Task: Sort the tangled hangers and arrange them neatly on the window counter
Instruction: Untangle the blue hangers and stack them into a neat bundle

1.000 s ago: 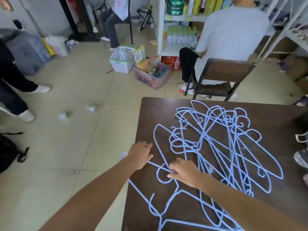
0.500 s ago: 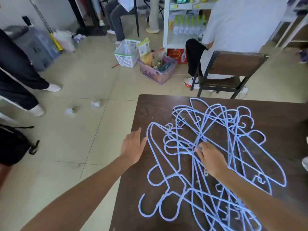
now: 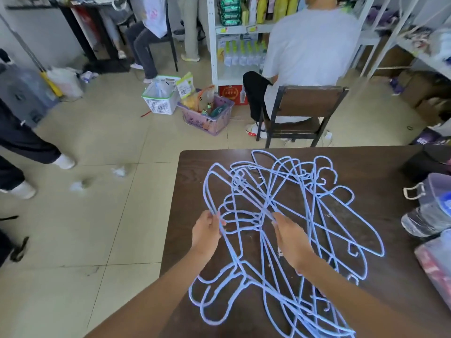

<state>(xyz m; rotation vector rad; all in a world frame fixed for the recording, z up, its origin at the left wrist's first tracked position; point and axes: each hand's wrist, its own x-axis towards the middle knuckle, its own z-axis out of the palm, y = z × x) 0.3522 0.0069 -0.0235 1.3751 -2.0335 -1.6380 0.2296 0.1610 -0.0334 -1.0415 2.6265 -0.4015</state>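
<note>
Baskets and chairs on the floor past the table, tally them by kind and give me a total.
White basket: 1
Purple basket: 1
Brown chair: 1
Black chair: 1
Total: 4

1. A person in a white shirt (image 3: pixel 310 45) sits on a dark wooden chair (image 3: pixel 307 107), facing stocked shelves (image 3: pixel 240 23).
2. A white basket (image 3: pixel 161 96) and a purple basket (image 3: pixel 207 115) stand side by side on the tiled floor (image 3: pixel 97 215).
3. Shoes (image 3: pixel 427 218) rest at the dark table's (image 3: pixel 390 167) right edge.
</note>
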